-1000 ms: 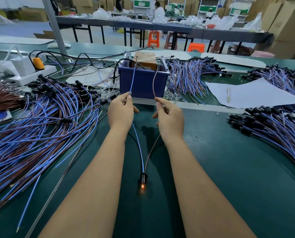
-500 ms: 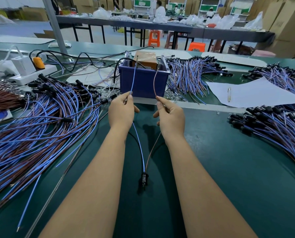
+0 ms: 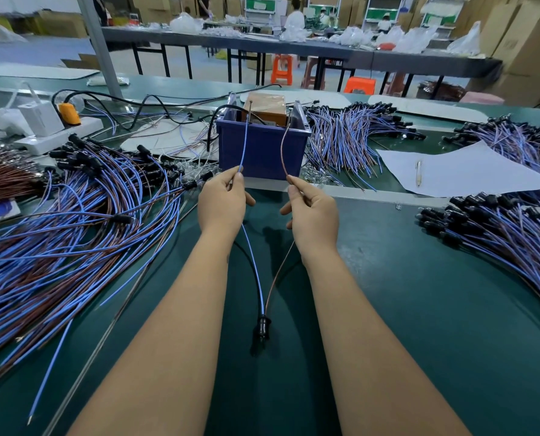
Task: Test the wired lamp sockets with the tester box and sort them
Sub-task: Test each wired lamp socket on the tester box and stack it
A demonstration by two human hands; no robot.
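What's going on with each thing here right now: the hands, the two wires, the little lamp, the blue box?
Left hand: pinches the blue wire.
Right hand: pinches the brown wire.
Blue wire: tip raised to the tester box.
Brown wire: tip raised to the box too.
Lamp socket: hanging between the forearms, unlit.
Pen: lying on the paper sheet.
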